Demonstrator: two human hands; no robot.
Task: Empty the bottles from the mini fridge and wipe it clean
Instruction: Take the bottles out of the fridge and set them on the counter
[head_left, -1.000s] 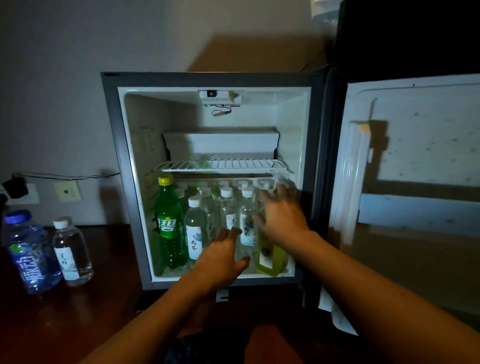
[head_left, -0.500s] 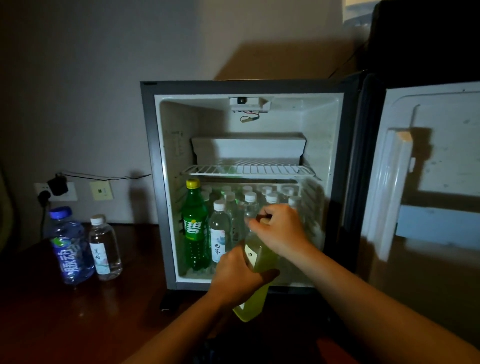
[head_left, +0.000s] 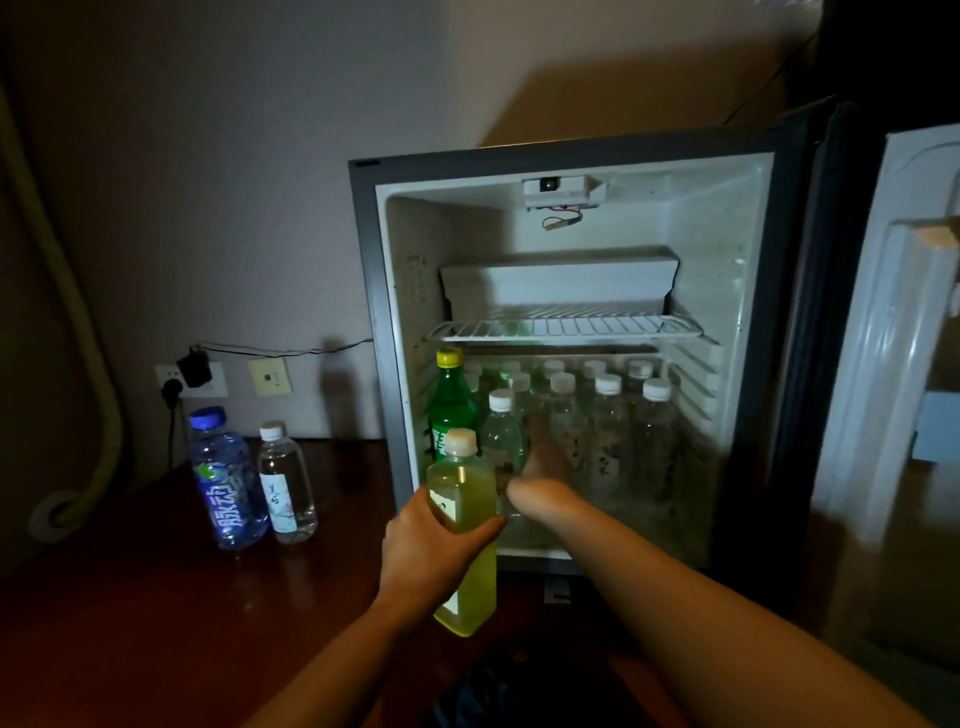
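Risk: crowded water bottles (head_left: 605, 436) could topple while one hand works among them in the mini fridge (head_left: 571, 338).
The left hand (head_left: 431, 556) has its fingers wrapped round the yellow bottle (head_left: 465, 499), held upright just outside the fridge opening above the desk (head_left: 156, 597). The right hand (head_left: 535, 483) reaches between the front bottles; its finger state cannot be told. A knock there would likely fell neighbours.

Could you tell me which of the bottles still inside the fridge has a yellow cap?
The tall green soda bottle at the front left of the mini fridge; the clear water bottles beside and behind it all have white caps.
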